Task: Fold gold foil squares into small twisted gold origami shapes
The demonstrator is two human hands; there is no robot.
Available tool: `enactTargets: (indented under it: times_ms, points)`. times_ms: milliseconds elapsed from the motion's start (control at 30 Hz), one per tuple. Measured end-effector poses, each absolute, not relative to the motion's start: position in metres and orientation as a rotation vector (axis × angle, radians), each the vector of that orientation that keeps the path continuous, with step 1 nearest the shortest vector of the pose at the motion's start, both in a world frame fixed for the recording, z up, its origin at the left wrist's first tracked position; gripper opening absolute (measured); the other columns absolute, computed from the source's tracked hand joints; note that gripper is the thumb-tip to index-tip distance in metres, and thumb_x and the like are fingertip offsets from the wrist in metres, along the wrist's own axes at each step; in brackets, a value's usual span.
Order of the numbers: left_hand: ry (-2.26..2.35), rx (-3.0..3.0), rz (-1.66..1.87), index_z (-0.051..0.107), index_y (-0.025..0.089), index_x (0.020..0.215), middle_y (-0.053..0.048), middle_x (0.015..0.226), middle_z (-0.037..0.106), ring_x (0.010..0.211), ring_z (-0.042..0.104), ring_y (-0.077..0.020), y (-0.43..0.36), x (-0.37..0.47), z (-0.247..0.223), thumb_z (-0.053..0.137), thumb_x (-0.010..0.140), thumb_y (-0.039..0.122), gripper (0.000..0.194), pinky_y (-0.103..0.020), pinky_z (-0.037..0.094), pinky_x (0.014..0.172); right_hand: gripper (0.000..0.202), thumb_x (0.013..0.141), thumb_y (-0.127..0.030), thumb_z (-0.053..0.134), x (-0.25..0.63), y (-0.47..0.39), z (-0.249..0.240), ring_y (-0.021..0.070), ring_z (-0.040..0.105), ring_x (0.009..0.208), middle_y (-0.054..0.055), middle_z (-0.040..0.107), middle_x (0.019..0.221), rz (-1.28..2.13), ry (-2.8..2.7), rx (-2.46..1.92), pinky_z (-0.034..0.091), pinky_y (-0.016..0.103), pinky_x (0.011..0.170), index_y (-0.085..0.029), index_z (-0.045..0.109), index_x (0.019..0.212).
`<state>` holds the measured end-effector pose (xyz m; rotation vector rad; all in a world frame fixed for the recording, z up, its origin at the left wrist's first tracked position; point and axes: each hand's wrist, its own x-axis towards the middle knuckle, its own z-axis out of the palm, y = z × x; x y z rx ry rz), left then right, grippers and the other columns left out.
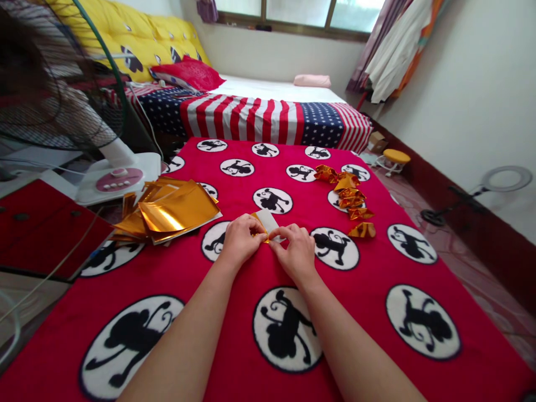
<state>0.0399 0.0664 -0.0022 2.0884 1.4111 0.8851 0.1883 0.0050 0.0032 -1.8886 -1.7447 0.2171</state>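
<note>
Between my hands, low over the red cloth (pixel 234 346), is a sheet of gold foil paper (pixel 267 219) with its whitish back showing and a gold edge near my fingertips. My left hand (pixel 243 240) pinches its near left edge. Opposite it, my right hand (pixel 295 248) has thumb and fingers closed on the near right edge. Left of my hands lies a loose stack of flat gold foil sheets (pixel 180 206). Over on the right, several folded gold paper pieces (pixel 352 198) form a rough line. My fingers hide part of the held sheet.
A fan (pixel 121 170) stands at the left beside a red-topped surface (pixel 42 229). Behind the cloth is a bed with a stars-and-stripes cover (pixel 251 120). A yellow stool (pixel 396 156) and a ring light on a stand (pixel 506 178) are on the right.
</note>
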Motion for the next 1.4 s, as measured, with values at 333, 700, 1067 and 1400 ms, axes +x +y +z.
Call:
enactTargets:
  times_ms: [333, 700, 1067, 1400]
  points:
    - [1.373, 2.092, 0.769, 0.079, 0.024, 0.075, -0.001, 0.093, 0.068, 0.089, 0.064, -0.0171, 0.069, 0.037, -0.001, 0.065, 0.073, 0.014, 0.017, -0.027, 0.051, 0.082, 0.007, 0.081, -0.034, 0.071, 0.187, 0.003, 0.005, 0.0183, 0.051, 0.086, -0.001, 0.063, 0.088, 0.211, -1.74, -1.886, 0.028, 0.033, 0.073, -0.033, 0.074, 0.087]
    - [1.277, 2.12, 0.695, 0.079, 0.024, 0.082, -0.003, 0.098, 0.067, 0.095, 0.062, -0.0188, 0.069, 0.031, 0.008, 0.062, 0.073, 0.007, 0.026, -0.029, 0.05, 0.088, 0.013, 0.077, -0.035, 0.075, 0.192, 0.003, 0.003, 0.018, 0.052, 0.086, -0.002, 0.063, 0.089, 0.229, -1.753, -1.84, 0.03, 0.032, 0.075, -0.034, 0.075, 0.089]
    - [1.188, 2.109, 0.995, 0.074, 0.02, 0.073, -0.003, 0.088, 0.07, 0.085, 0.063, -0.0162, 0.064, 0.033, -0.002, 0.063, 0.073, 0.003, 0.02, -0.029, 0.05, 0.083, 0.01, 0.081, -0.037, 0.071, 0.192, 0.003, 0.002, 0.0184, 0.052, 0.085, -0.001, 0.064, 0.087, 0.21, -1.77, -1.797, 0.029, 0.032, 0.074, -0.033, 0.074, 0.09]
    - [1.108, 2.067, 0.869, 0.076, 0.021, 0.079, -0.004, 0.095, 0.069, 0.088, 0.064, -0.017, 0.068, 0.027, 0.004, 0.073, 0.068, 0.011, 0.015, -0.029, 0.051, 0.084, 0.009, 0.078, -0.032, 0.071, 0.189, 0.004, 0.001, 0.0188, 0.053, 0.086, -0.001, 0.065, 0.088, 0.17, -1.732, -1.868, 0.03, 0.031, 0.075, -0.025, 0.066, 0.08]
